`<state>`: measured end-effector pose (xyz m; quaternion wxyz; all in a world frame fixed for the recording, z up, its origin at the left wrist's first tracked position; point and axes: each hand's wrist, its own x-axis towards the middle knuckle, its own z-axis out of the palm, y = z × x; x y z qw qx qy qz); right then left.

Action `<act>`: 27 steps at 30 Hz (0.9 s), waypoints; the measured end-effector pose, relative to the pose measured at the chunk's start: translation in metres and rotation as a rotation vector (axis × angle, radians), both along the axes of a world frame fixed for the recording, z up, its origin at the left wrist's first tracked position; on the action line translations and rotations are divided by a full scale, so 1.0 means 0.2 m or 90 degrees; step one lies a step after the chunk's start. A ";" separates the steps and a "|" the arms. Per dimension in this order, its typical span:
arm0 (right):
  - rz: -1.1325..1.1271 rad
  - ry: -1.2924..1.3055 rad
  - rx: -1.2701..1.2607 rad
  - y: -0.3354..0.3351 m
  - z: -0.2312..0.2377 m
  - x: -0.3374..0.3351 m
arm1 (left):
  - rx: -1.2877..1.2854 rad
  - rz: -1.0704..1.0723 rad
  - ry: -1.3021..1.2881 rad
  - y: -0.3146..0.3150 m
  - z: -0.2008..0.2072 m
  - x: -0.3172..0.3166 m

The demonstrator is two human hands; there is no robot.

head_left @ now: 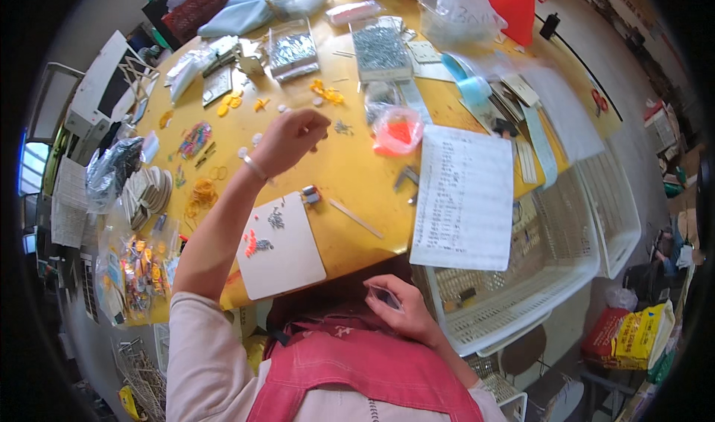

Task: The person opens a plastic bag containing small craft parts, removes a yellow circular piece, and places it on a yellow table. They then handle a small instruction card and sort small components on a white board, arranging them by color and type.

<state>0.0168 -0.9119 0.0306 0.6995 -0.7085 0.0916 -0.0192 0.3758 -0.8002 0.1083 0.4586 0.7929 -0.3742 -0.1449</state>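
Paper (pixel 462 206) is laid on the right part of the yellow surface (pixel 372 191), and rows of small dark writing are lined up down it. Big marks are also seen on a white plastic bag (pixel 468 5) at the far side, and dark print is shown on a yellow and red sack (pixel 633 336) low on the right. The left hand (pixel 289 140) is held up over the middle of the surface, near a little pile of grey bits (pixel 342 128). Its fingers are curled in, but whether anything is pinched by them cannot be told. The right hand (pixel 406 314) is held low, just past the near edge, in front of the red apron (pixel 357 362). A small dark thing (pixel 385 297) is grasped there by bent fingers, and what it is cannot be made out. Between the hands, to the left, a white board (pixel 290 269) is set at the near edge, with grey metal bits (pixel 276 219) and bright orange bits (pixel 249 242) heaped on it. A thin pale stick (pixel 356 219) is placed to the right of the board. Farther back, two clear boxes are filled with shiny bits (pixel 293 49) and grey bits (pixel 381 46). A pink bag (pixel 398 131) is put near the top of the paper.
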 end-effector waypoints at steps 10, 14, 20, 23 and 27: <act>0.000 0.055 0.048 0.01 -0.02 0.04 | 0.260 0.073 -0.476 -0.37 -0.17 0.66; -0.020 0.077 0.057 0.01 -0.02 0.06 | 0.379 -0.002 -0.589 -0.51 -0.19 0.84; -0.039 0.100 0.055 -0.02 -0.04 0.08 | 0.428 -0.086 -0.672 -0.66 -0.31 0.94; -0.047 0.109 0.090 -0.03 -0.06 0.09 | 0.457 -0.120 -0.690 -0.71 -0.32 1.03; -0.051 0.137 0.084 -0.05 -0.10 0.09 | 0.469 -0.104 -0.708 -0.77 -0.31 1.17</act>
